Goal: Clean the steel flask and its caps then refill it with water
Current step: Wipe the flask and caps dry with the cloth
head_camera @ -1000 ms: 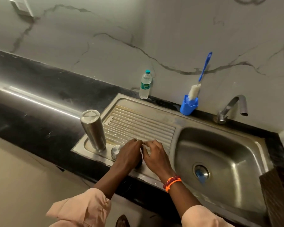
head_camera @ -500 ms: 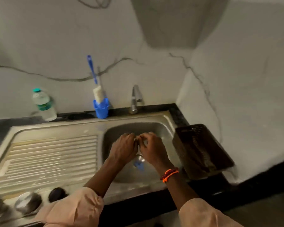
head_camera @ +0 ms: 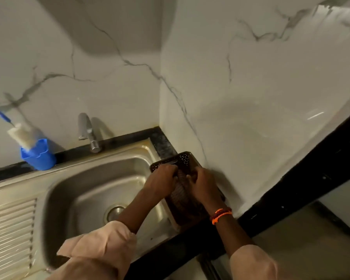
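The steel flask and its caps are out of view. My left hand [head_camera: 162, 181] and my right hand [head_camera: 203, 184] are close together over a dark brown perforated basket [head_camera: 187, 158] on the counter right of the sink bowl [head_camera: 85, 190]. Both hands have curled fingers that meet over the basket's inside. They seem to pinch something small between them, and it is mostly hidden. My right wrist wears an orange and red band.
A steel tap [head_camera: 88, 130] stands behind the bowl, with no water running from it. A blue holder [head_camera: 38, 156] with a white bottle brush [head_camera: 20, 134] stands at the back left. The ribbed drainboard [head_camera: 10, 229] lies left; marble walls close in the basket's corner.
My view swung right, away from the flask and caps on the drainboard. Both hands moved together from the drainboard, across the bowl, to the basket.
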